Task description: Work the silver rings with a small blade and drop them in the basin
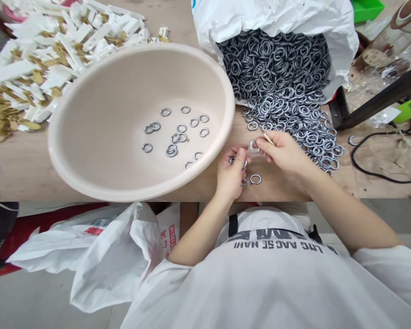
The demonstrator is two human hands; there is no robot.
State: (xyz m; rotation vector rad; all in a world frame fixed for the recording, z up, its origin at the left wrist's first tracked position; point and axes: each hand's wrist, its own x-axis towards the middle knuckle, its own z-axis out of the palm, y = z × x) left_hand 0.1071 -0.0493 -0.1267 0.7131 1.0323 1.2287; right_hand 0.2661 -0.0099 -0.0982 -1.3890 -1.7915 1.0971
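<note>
My right hand [282, 151] pinches a grey metal ring [251, 146] and a thin pale stick [269, 139]. Beside the basin's near right rim, my left hand [231, 171] is closed on metal rings [231, 161], partly hidden by its fingers. Just below the hands, a loose ring [255, 183] with a gap in it lies on the table, and another shows at the left hand's edge. A big beige basin [85, 180] stands to the left with several rings scattered on its floor. Behind my right hand spreads a pile of rings [311, 137].
The pile spills from a white sack [274, 16] lying open at the back. White plastic pieces and brown parts [55, 59] are heaped at the back left. A dark metal bar [383, 100] and a black cable [373, 177] lie to the right. White bags [109, 256] hang below the table edge.
</note>
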